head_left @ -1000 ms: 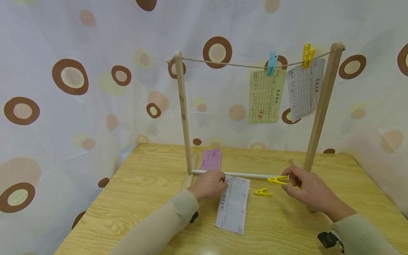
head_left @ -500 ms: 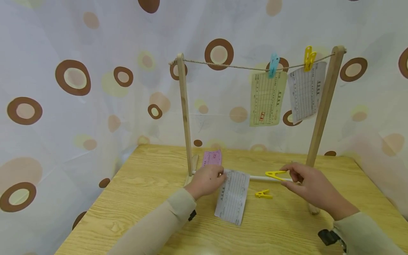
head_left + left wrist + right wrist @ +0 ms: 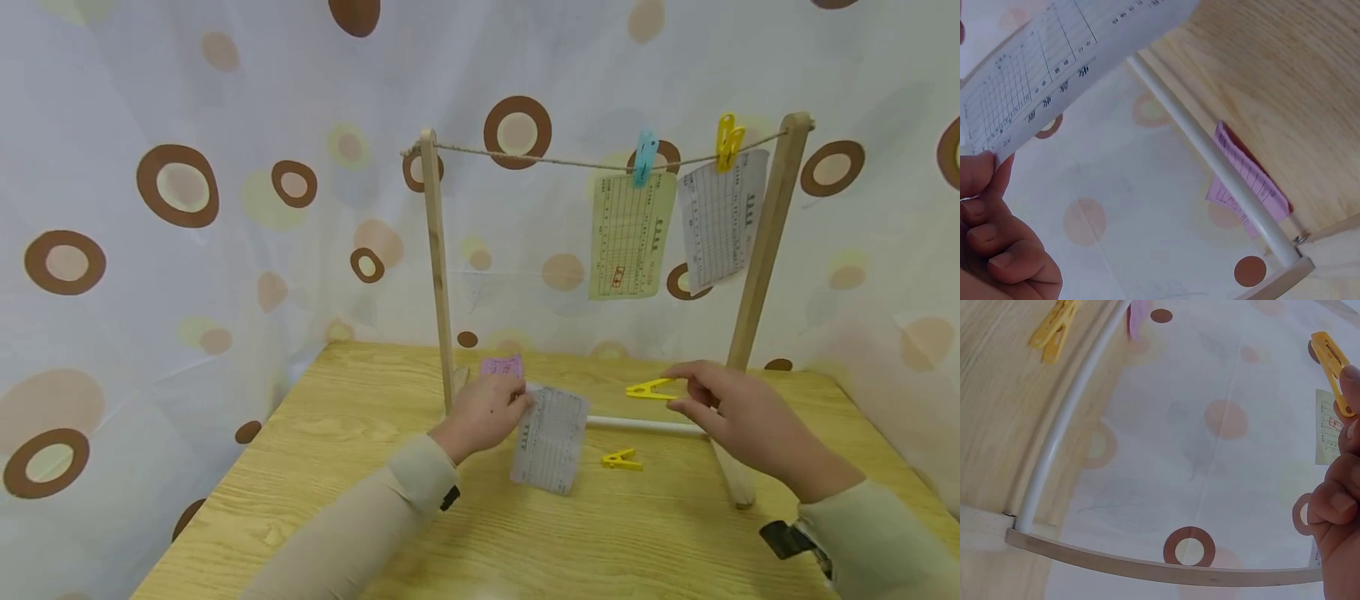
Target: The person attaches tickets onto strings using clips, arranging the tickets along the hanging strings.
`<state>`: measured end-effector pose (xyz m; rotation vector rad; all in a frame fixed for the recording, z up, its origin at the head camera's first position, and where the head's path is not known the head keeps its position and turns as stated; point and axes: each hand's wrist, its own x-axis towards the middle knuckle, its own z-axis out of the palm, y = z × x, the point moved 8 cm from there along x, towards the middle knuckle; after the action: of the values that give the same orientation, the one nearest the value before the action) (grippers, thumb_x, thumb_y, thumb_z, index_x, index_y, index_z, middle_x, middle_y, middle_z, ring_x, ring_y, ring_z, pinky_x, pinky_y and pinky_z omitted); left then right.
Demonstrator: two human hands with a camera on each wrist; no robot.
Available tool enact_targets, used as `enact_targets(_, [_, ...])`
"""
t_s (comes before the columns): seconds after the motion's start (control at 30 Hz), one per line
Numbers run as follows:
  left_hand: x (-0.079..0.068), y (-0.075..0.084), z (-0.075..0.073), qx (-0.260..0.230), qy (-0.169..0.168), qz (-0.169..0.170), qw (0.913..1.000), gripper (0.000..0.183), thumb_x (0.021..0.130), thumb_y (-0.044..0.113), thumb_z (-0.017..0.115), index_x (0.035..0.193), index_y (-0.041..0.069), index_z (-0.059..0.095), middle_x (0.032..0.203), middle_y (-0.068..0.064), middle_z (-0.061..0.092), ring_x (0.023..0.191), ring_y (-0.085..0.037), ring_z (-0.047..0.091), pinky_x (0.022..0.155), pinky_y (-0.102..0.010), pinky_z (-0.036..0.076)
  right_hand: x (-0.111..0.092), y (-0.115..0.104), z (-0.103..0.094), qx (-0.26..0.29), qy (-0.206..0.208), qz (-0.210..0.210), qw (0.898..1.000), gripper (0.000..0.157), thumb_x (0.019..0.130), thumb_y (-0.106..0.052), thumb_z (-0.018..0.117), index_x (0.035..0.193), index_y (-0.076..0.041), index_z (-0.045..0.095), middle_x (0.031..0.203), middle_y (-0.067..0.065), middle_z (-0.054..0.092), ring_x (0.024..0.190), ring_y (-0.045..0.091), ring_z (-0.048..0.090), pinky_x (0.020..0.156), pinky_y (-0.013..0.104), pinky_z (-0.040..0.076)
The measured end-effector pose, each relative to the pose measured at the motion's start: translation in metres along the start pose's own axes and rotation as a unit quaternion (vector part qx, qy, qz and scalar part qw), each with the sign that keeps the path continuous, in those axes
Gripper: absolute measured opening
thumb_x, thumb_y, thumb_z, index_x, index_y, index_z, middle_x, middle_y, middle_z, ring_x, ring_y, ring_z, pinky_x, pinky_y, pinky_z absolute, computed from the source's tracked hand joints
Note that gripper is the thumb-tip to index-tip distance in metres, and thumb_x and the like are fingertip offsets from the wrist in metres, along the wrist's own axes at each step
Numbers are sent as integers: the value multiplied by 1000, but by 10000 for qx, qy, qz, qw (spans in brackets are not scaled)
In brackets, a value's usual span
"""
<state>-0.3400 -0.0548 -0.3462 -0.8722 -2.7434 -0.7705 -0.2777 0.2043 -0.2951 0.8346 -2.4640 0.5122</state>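
Observation:
My left hand [image 3: 486,414] pinches a white printed slip [image 3: 551,442] by its upper left corner, thumb against forefinger. The slip hangs down in front of the white crossbar, and the left wrist view shows its printed grid. On the right, my right hand [image 3: 738,421] holds a yellow clothespin [image 3: 649,389] by its handle ends, tip pointing left. A second yellow clothespin [image 3: 622,460] lies on the table below it. Behind the left hand, a pink slip [image 3: 502,367] lies at the back of the table, partly hidden.
A wooden frame with a left post [image 3: 437,275], right post [image 3: 765,242] and white crossbar [image 3: 645,425] stands on the table [image 3: 337,500]. From its rope [image 3: 517,157] hang a yellow slip [image 3: 632,237] under a blue clothespin [image 3: 645,158] and a white slip [image 3: 723,221] under yellow clothespins [image 3: 729,143].
My left hand has raised the white slip off the table, its lower edge now higher. The right hand has lifted the yellow clothespin a little.

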Motion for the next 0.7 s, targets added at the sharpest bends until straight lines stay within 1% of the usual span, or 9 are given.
enact_targets(0.07, [0, 2, -6, -27, 119, 41, 9999, 32, 104, 24, 58, 74, 16, 55, 64, 7, 53, 53, -7, 46, 48, -23, 37, 4, -2, -8, -105, 101, -68, 9999, 41, 84, -10, 82, 122, -9, 67, 71, -17, 39, 56, -2, 31, 56, 23, 35])
enact_targets(0.13, [1, 4, -12, 60, 259, 108, 9996, 31, 105, 25, 57, 75, 17, 55, 66, 8, 54, 52, -7, 47, 47, -23, 38, 9, -4, -17, -206, 238, -148, 9994, 42, 81, -9, 85, 119, -10, 68, 71, -16, 39, 56, -2, 31, 56, 24, 34])
enact_targets(0.23, [3, 6, -20, 109, 333, 145, 9993, 29, 106, 25, 56, 78, 18, 56, 68, 8, 55, 51, -6, 48, 46, -23, 37, 16, -6, -30, -352, 435, -257, 9981, 44, 76, -9, 88, 115, -12, 69, 72, -14, 38, 58, -1, 32, 56, 24, 33])
enact_targets(0.3, [5, 7, -26, 136, 383, 125, 9991, 27, 106, 26, 55, 81, 17, 55, 68, 8, 55, 50, -7, 46, 45, -23, 35, 21, -9, -37, -430, 498, -321, 9973, 44, 74, -10, 89, 114, -12, 70, 72, -13, 39, 59, 0, 32, 57, 24, 32])
enact_targets(0.37, [6, 9, -34, 121, 491, 145, 9986, 24, 106, 24, 55, 83, 17, 58, 70, 6, 57, 50, -7, 46, 45, -23, 33, 28, -10, -43, -459, 447, -257, 9976, 43, 76, -10, 89, 113, -12, 69, 72, -11, 39, 59, 1, 32, 58, 25, 32])
enact_targets(0.43, [8, 12, -43, 114, 643, 192, 9977, 25, 105, 23, 56, 82, 16, 58, 69, 5, 57, 51, -7, 44, 46, -23, 32, 35, -11, -48, -458, 347, -147, 9982, 40, 78, -12, 88, 113, -13, 69, 72, -10, 39, 59, 2, 31, 58, 26, 31])
enact_targets(0.53, [12, 15, -57, 183, 847, 282, 9958, 27, 104, 22, 58, 78, 15, 60, 67, 4, 56, 51, -8, 43, 47, -23, 32, 45, -16, -54, -473, 223, -98, 9986, 37, 81, -14, 86, 113, -15, 68, 73, -10, 38, 59, 3, 31, 59, 27, 30])
enact_targets(0.6, [16, 16, -66, 180, 909, 285, 9953, 29, 104, 23, 59, 76, 15, 58, 65, 3, 52, 51, -9, 42, 48, -23, 32, 51, -20, -58, -517, 204, -242, 9982, 37, 81, -15, 87, 113, -16, 68, 75, -11, 36, 61, 4, 31, 59, 27, 30])
enact_targets(0.7, [21, 17, -79, 251, 1004, 283, 9942, 29, 104, 25, 59, 76, 16, 58, 64, 2, 51, 51, -9, 42, 48, -24, 32, 60, -28, -64, -608, 229, -487, 9967, 40, 79, -15, 88, 114, -15, 68, 76, -10, 35, 64, 4, 32, 59, 26, 29])
